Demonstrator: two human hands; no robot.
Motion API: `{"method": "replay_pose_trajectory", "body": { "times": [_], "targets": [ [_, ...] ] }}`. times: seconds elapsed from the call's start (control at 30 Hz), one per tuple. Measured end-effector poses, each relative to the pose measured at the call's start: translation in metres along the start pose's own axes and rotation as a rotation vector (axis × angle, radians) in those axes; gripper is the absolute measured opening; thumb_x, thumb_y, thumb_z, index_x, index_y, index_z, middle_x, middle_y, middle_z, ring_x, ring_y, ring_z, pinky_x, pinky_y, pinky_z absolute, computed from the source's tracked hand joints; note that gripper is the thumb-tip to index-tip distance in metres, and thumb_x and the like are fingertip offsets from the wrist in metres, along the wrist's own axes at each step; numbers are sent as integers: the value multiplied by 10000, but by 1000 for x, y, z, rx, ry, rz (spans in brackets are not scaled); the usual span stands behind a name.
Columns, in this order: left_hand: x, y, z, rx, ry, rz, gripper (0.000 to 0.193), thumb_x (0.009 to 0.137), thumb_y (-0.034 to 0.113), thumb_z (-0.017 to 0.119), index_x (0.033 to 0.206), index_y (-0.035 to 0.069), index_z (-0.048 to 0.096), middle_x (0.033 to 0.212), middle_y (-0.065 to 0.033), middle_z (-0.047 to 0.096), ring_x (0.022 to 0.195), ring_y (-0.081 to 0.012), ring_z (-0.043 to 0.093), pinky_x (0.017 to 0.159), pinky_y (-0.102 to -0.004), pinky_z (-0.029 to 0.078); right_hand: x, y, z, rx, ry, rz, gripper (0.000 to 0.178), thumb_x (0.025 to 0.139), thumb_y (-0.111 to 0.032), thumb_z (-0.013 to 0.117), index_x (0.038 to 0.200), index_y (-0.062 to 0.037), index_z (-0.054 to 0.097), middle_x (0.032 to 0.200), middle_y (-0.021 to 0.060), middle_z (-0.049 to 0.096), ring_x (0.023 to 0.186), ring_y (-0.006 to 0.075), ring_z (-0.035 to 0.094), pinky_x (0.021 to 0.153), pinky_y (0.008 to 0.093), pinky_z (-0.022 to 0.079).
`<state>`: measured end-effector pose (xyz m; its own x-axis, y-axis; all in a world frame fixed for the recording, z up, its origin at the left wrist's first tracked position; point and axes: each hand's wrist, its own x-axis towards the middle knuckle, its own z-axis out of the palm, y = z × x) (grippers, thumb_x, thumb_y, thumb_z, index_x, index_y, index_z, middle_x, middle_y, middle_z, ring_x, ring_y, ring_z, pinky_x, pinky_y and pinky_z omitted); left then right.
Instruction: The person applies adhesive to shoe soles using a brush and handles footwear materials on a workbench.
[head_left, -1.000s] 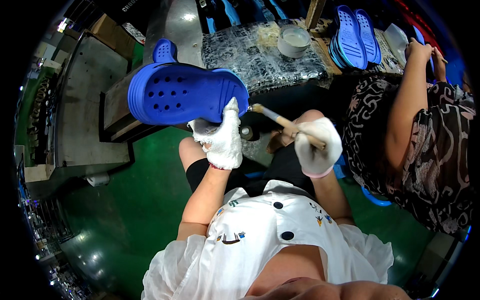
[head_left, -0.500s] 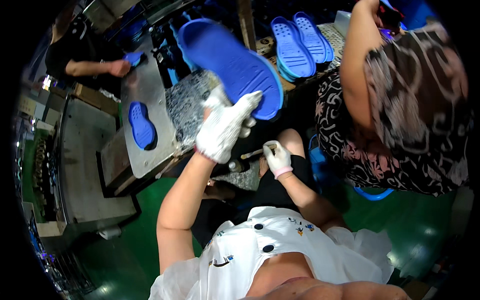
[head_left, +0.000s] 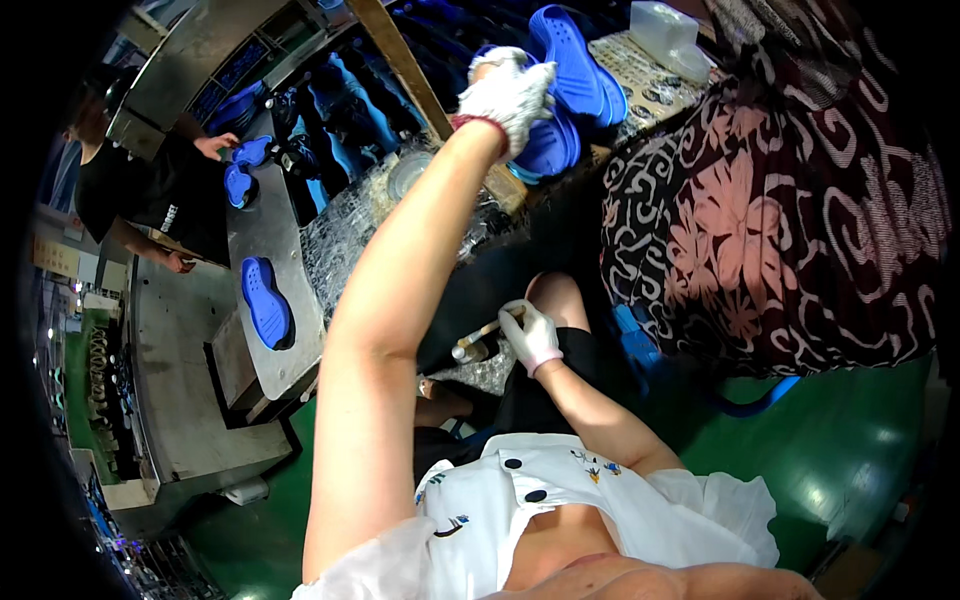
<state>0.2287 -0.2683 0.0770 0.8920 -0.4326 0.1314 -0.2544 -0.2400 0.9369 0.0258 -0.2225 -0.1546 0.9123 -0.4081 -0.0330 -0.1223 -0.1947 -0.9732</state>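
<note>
My left hand (head_left: pixel 508 98), in a white knit glove, reaches far out over the bench. It is closed over a blue shoe sole (head_left: pixel 548 148) lying at the bench edge, and the glove covers much of that sole. Right beside it rest more blue soles (head_left: pixel 572 62) with holes and grooves. My right hand (head_left: pixel 533 335), gloved in white, is low by my knee, with its fingers closed around the thin handle of a brush (head_left: pixel 487 328). The brush tip is close to a small bottle (head_left: pixel 468 351).
A single blue sole (head_left: pixel 266 303) lies on the metal table (head_left: pixel 262 236) at left. Beyond it a co-worker in black (head_left: pixel 150 205) stands near more blue pieces (head_left: pixel 240 182). A wooden post (head_left: pixel 400 65) rises from the bench. Close on my right sits a person in patterned clothing (head_left: pixel 740 240).
My left arm has stretched forward, bringing the sole from mid-air to the soles on the bench. My view has turned slightly. The right hand still holds the brush by my knee.
</note>
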Motion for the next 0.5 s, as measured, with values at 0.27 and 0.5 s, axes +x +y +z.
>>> {"method": "replay_pose_trajectory", "body": {
  "times": [0.27,0.5],
  "targets": [
    [-131,-56,-111,445,612,556,183,838,117,637,990,15,640,887,-90,623,752,-159,589,707,-280,486,9,19,8,-28,-28,25,165,827,-286,600,870,-128,613,778,107,650,755,315,636,677,387,506],
    [-217,-142,-290,1203,965,-290,553,829,460,584,1189,41,548,1287,-202,438,1167,-338,443,989,-414,360,13,25,9,-131,-30,0,185,826,-309,598,872,-131,615,784,115,651,763,317,634,685,392,502]
  ]
}}
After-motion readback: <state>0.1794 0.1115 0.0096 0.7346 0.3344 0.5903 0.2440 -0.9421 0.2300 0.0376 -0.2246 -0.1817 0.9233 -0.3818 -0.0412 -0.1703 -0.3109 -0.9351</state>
